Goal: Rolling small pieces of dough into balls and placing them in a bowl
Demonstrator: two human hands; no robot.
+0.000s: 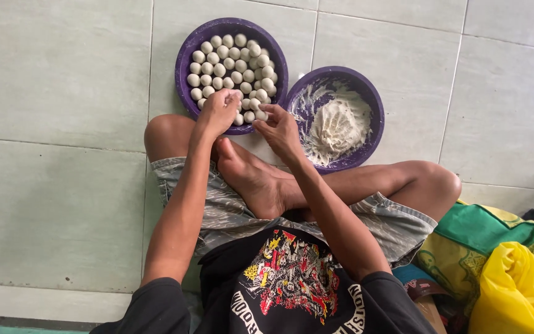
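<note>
Left hand (pixel 219 111) curled, fingertips pinching a dough ball (pixel 237 94) at the near edge of the purple bowl (pixel 183 62) of balls. Right hand (pixel 277 127) fingers loosely bent, touching balls at bowl rim. Second bowl (pixel 372 99), holding dough (pixel 338 127), touches it on the right.

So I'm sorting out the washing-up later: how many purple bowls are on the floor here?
2. One purple bowl of small white dough balls sits by the left hand; the other purple bowl, holding a lump of dough, lies just beyond the right hand. None seem hidden.
</note>
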